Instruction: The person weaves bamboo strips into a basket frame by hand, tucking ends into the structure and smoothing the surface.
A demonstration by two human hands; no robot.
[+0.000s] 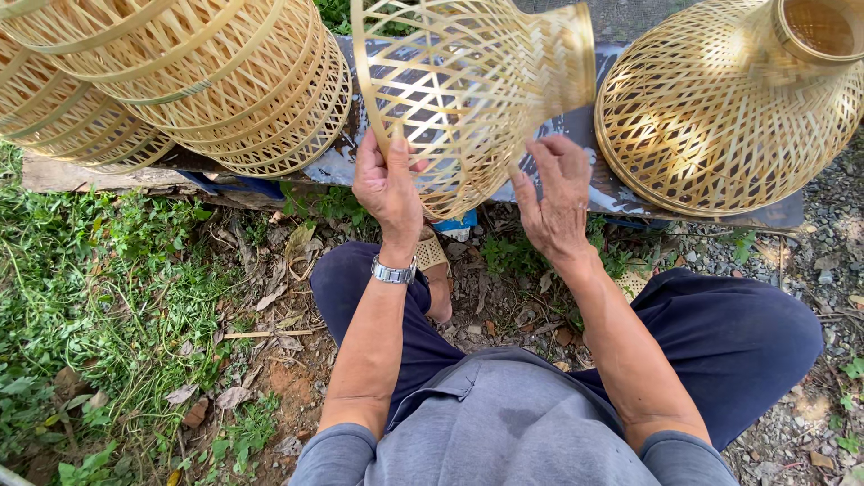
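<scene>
A pale bamboo woven basket [468,90], bell-shaped with an open lattice and a narrow neck, hangs in front of me on its side. My left hand [387,184], with a metal watch on the wrist, grips the basket's wide rim, thumb on top. My right hand [553,198] is at the rim's lower right edge, fingers apart and bent, touching the weave.
A stack of similar woven baskets [180,81] lies at the upper left and another basket [720,117] at the upper right, on a low dark bench [630,198]. Grass and dry leaves cover the ground at left, gravel at right. My knees are below.
</scene>
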